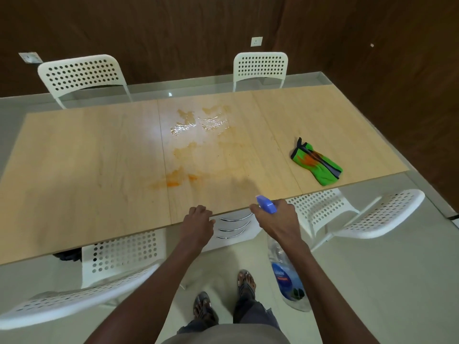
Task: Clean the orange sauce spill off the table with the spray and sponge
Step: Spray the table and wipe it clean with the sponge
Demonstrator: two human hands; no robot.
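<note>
Right hand (pixel 275 219) grips spray bottle (pixel 285 269) at neck; light, slick plastic. Left hand (pixel 198 219) curled on desk (pixel 74 157) edge. Sponge (pixel 316 162) (soft, stained) at 2 o'clock.

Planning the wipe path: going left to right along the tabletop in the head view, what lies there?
Bare wood → orange smear → wet patch → green cloth.

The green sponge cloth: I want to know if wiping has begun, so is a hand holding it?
No, the green sponge cloth lies alone on the table, away from both hands.
</note>
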